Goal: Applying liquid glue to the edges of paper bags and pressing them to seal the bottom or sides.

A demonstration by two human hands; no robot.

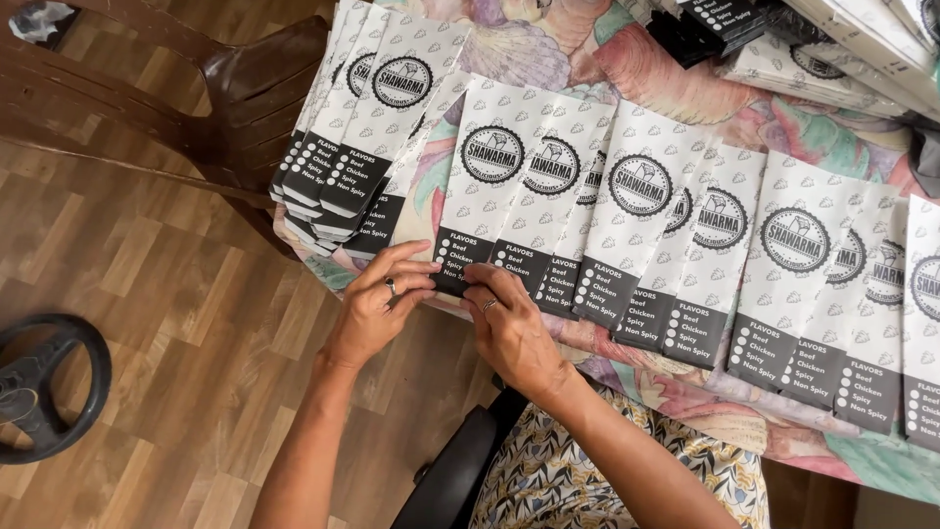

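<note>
Both hands meet at the lower black end of 1 paper sleeve (487, 186), a white, patterned packet with a round black emblem, lying flat near the front edge of the worktop (685, 98), which is covered in a flowered cloth. The left hand (377, 304) has its fingers (416, 266) narrowed onto the sleeve's bottom left corner, the thumb drawn in beside them; a ring shows on 1 finger. The right hand (509, 328) presses its fingertips on the same black end just beside the left, fingers curled close together, also with a ring. Whether either hand truly pinches the paper or only presses on it, I cannot tell.

To the right, a row of like sleeves (715, 235) runs along the worktop, each overlapping the next and crowding the held sleeve's right side. To the left, a fanned stack of sleeves (367, 108) hangs over the worktop's corner, close to the left hand. More packets and dark boxes (725, 24) pile up at the far side. Past the corner stands a brown plastic chair (255, 88) on the wooden floor (147, 255), and a black steering wheel (44, 387) lies on the floor well apart. A black seat edge (455, 480) shows below the person's arms.
</note>
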